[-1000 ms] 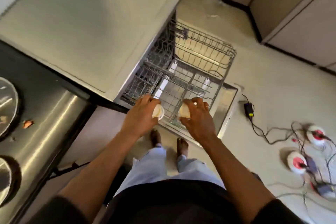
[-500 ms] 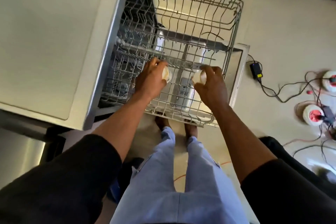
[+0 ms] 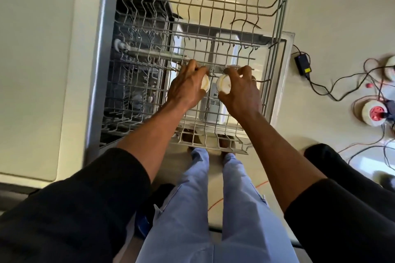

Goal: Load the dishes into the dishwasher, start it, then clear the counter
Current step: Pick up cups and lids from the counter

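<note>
1. Nearest the camera, short of the front edge of the wire rack [image 3: 282, 17], pale blue trousers [image 3: 192, 209] run down between two black sleeves [image 3: 74, 209]. Bare feet [image 3: 191, 137] show through the rack's front wires.
2. Over the middle of the rack, the left hand [image 3: 186, 89] has its fingers curled over the left white dish [image 3: 205, 86]. This is a small round piece that peeks out on the thumb side (the hand covers most of it).
3. Just beside it, toward the rack's right side, the right hand [image 3: 241, 92] grips the right white dish [image 3: 223, 84], with the thumb low and the fingers arched over its rim. The two dishes are near each other but apart.
4. Whether either dish rests on the rack's wires cannot be told from this angle.
5. Beneath the rack lies the open dishwasher door [image 3: 287, 49]. Its detergent compartment [image 3: 213, 102] is visible through the wires between the two hands.
6. Left of the rack and below it, the lower rack [image 3: 132, 92] sits inside the dark tub. Further left is the pale counter top [image 3: 38, 60].
7. Right of the rack, on the floor, a black power adapter [image 3: 302, 65] trails a cable. Beyond it is a white-and-red cable reel [image 3: 375, 113] among tangled wires.
</note>
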